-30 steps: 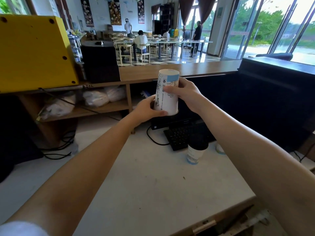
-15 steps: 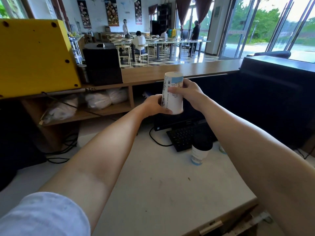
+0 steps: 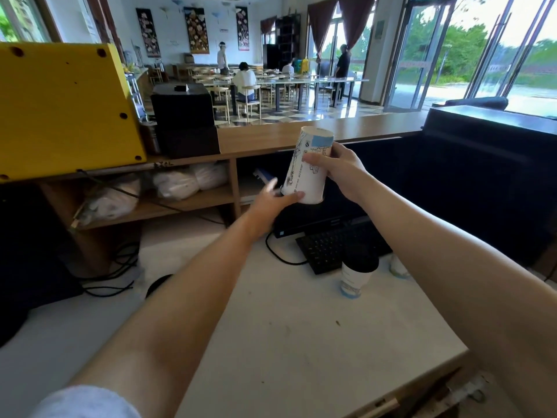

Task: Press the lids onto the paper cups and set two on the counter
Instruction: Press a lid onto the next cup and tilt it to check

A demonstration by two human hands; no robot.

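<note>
My right hand grips a white printed paper cup in the air, its narrow base up and its wide mouth down, slightly tilted. My left hand is just below and left of it. Its thumb touches the cup's lower rim, and its blurred fingers spread away from the cup. On the white table stands another paper cup with a black lid. A third cup shows partly behind my right forearm. The wooden counter runs behind the held cup.
A black keyboard and cables lie behind the lidded cup. A round dark disc lies at the table's left. A yellow box and a black machine stand on the counter's left. Bags fill the shelf below.
My left hand has let go of the cup's lower part and its fingers have spread; only the thumb stays at the rim. The cup now tilts slightly in my right hand.
</note>
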